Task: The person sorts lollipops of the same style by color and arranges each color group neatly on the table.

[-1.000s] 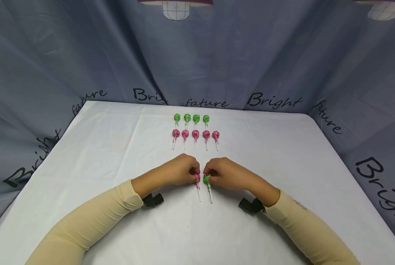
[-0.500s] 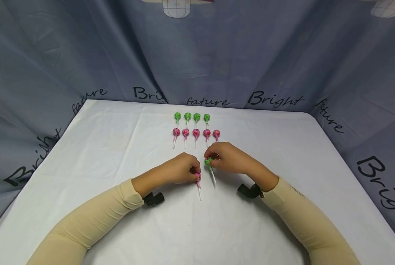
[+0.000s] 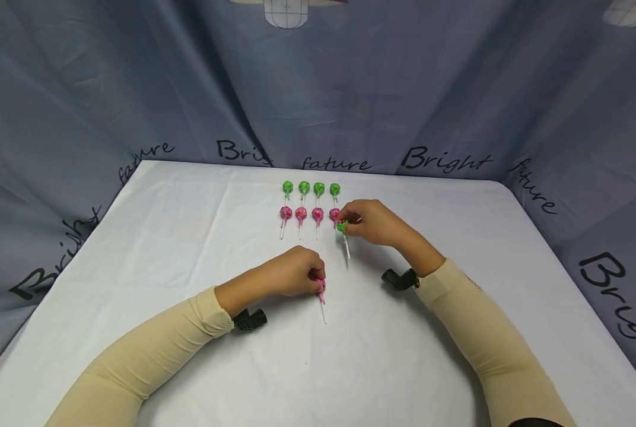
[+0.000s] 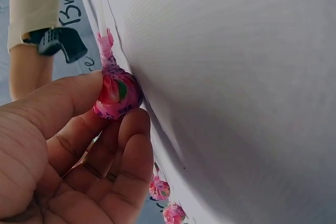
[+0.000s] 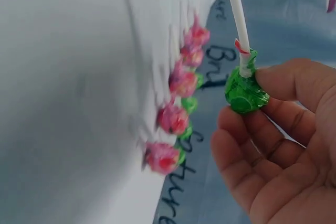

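My left hand (image 3: 298, 271) pinches a pink lollipop (image 4: 119, 94) by its wrapped ball, between thumb and fingers, low over the middle of the table; its white stick points toward me. My right hand (image 3: 372, 222) holds a green lollipop (image 5: 245, 88) by its ball, in front of the right end of the pink row. In the right wrist view that lollipop is clear of the cloth. Pink lollipops (image 3: 317, 213) lie side by side in a row, the rightmost hidden behind my right hand in the head view. Behind them lies a row of green lollipops (image 3: 318, 189).
A white cloth (image 3: 190, 213) covers the table. A grey-blue curtain (image 3: 318, 89) with lettering hangs behind and at both sides. Each wrist carries a black camera (image 3: 250, 320) below the tan sleeve.
My right hand has moved away from me with the green lollipop, from beside my left hand up to the pink row. My left hand has stayed in place with the pink lollipop.
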`<state>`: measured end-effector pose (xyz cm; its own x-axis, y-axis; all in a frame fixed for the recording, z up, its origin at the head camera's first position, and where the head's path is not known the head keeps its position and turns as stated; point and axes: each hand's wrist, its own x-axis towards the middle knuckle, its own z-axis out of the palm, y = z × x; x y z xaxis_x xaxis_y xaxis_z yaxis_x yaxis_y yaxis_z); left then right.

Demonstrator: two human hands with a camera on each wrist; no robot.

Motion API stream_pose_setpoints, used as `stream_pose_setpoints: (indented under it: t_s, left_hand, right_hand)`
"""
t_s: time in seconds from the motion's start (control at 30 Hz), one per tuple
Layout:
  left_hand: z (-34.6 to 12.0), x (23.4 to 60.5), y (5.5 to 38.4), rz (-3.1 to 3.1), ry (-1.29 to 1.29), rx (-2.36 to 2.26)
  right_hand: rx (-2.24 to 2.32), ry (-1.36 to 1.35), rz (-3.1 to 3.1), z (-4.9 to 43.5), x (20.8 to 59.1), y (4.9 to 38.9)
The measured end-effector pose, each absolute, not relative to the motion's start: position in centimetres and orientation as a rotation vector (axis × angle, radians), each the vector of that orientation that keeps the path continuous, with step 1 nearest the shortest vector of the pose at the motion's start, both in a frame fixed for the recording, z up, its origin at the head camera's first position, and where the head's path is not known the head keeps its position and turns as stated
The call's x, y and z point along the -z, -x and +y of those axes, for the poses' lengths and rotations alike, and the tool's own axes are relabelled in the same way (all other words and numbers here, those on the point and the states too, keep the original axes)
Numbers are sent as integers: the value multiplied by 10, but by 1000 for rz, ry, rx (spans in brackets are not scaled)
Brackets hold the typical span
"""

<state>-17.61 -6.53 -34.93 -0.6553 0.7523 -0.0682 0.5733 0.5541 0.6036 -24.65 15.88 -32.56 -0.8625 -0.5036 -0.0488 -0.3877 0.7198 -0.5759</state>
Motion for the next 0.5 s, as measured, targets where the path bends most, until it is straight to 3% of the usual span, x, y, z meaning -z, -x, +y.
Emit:
stream_pose_setpoints:
  t_s: [0.5]
  left_hand:
    - [-65,348,173,2476,-1088,-814]
  right_hand:
    - [932,478,2729,172,327,306]
